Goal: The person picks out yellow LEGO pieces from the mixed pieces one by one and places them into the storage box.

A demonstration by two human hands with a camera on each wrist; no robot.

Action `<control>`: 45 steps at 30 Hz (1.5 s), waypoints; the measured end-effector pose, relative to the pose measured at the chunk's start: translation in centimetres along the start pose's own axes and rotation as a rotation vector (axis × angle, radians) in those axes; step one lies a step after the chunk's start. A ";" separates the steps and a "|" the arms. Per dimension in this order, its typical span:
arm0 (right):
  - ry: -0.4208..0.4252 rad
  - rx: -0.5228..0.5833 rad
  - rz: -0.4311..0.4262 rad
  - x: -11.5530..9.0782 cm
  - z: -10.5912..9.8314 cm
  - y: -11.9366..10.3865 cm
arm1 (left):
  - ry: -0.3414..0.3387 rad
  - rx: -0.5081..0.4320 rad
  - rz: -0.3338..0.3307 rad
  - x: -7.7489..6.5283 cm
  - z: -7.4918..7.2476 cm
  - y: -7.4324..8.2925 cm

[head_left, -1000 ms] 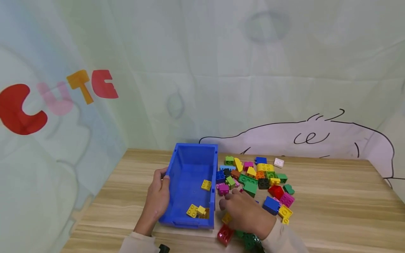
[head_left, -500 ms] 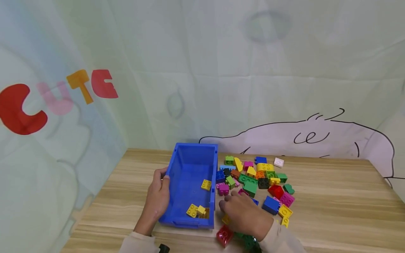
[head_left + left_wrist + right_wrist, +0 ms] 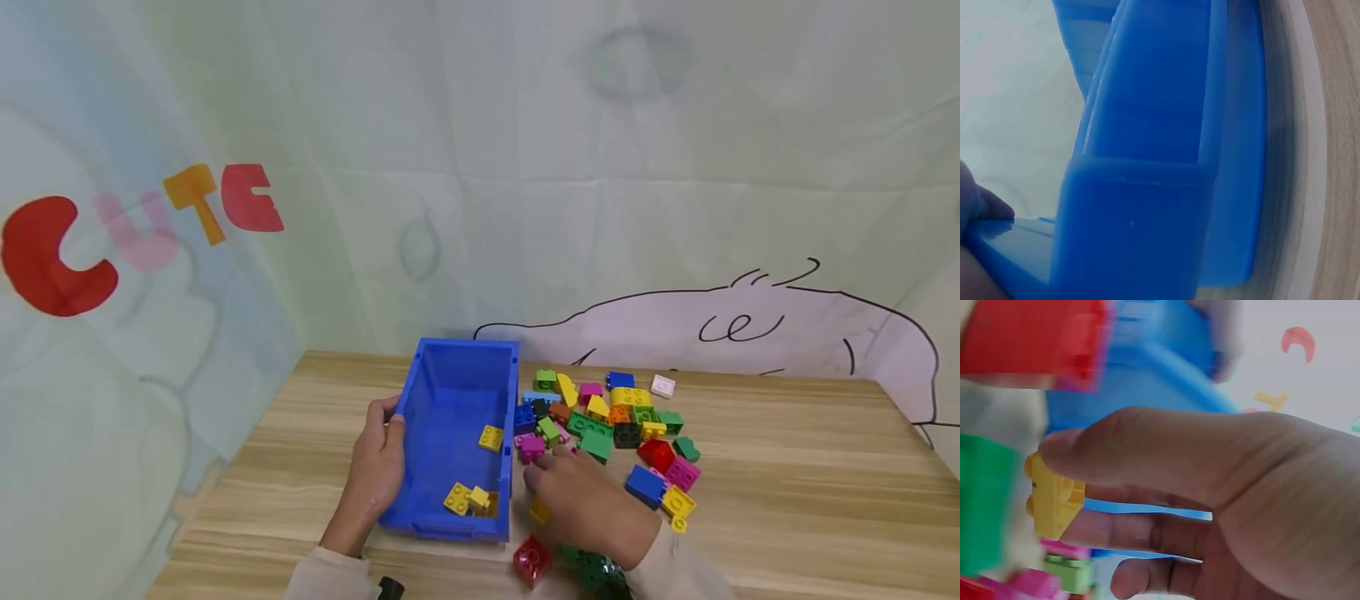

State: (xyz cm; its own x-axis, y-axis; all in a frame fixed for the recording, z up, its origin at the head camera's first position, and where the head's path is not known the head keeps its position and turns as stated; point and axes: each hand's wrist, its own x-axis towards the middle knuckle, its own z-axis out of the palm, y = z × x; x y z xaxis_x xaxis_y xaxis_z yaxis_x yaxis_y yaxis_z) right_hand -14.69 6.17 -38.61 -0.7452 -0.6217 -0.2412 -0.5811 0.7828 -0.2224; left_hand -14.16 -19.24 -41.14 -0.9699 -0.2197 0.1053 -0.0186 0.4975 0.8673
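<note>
My left hand [image 3: 381, 462] grips the left rim of a blue plastic bin [image 3: 431, 433], thumb over the edge. Inside the bin lie several yellow toy bricks [image 3: 491, 438] near its right wall. To the bin's right, my right hand [image 3: 588, 504] is low over the table, palm hidden in the head view. The right wrist view shows its thumb and fingers pinching a yellow brick [image 3: 1054, 497] with studs facing left. Just in front of that hand sits a red brick [image 3: 532, 561]. In the left wrist view the bin's wall [image 3: 1141, 231] fills the middle.
Mixed colourful bricks spread right of the bin, among them a green brick [image 3: 596, 444], a blue brick [image 3: 645, 487] and a white brick [image 3: 663, 385]. Dark green pieces [image 3: 596, 571] lie partly under the right forearm. A printed curtain [image 3: 480, 167] hangs behind the wooden table [image 3: 810, 483].
The right hand stays in nearly the same spot beside the bin, shifting only slightly. The left hand keeps its hold on the rim. The head view has turned a little to the left.
</note>
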 end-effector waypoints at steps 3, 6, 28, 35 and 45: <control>0.032 0.028 -0.027 -1.0 -1.4 -0.4 | 0.003 0.004 -0.001 0.0 -0.1 0.0; 0.067 0.069 -0.082 -2.0 -2.9 -1.0 | 0.003 0.003 -0.002 0.0 -0.1 0.0; 0.316 0.093 -0.251 0.5 -2.2 -3.5 | 0.021 0.003 0.020 0.0 0.1 -0.2; 0.337 0.055 -0.248 0.5 -2.0 -3.4 | 0.026 0.023 0.020 0.0 0.0 0.0; 0.548 0.178 -0.205 -2.4 -4.5 -0.4 | -0.001 -0.001 0.002 0.2 0.1 -0.1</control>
State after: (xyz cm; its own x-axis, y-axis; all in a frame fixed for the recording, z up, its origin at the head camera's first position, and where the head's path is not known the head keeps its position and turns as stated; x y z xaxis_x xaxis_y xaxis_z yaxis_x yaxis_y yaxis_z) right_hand -14.17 7.51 -33.69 -0.7111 -0.6187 0.3340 -0.7023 0.6026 -0.3789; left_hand -14.33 -19.25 -41.22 -0.9701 -0.2179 0.1066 -0.0162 0.4967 0.8678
